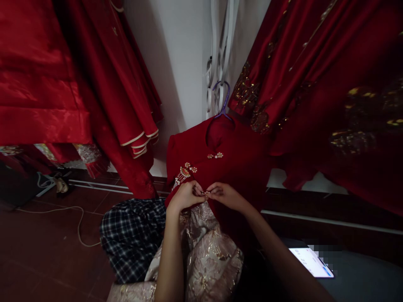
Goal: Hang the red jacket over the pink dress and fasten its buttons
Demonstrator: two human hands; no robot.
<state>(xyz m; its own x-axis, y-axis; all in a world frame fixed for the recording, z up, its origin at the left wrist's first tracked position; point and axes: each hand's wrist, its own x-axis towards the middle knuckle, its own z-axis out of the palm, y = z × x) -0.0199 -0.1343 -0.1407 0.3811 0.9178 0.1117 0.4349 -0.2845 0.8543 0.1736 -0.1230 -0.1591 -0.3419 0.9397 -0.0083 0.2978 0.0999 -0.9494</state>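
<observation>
A deep red top (244,163) hangs on a purple hanger (223,104) in front of me. Jewelled flower clasps (215,155) and a beaded tassel brooch (181,175) adorn its front. Below them, my left hand (188,195) and my right hand (227,195) meet at the top's front, fingertips pinched together. Between them a small gold beaded clasp (206,193) shows, mostly covered by the fingers. Under my hands, pale fabric with a metallic floral pattern (209,264) spreads over my lap.
Red garments (122,92) hang at the left, and red gowns with gold sequins (292,84) at the right. The hanger hooks on grey scrolled metalwork (221,54). A lit phone (310,262) lies at the lower right. A cable (81,222) and shoes (61,185) are on the tiled floor.
</observation>
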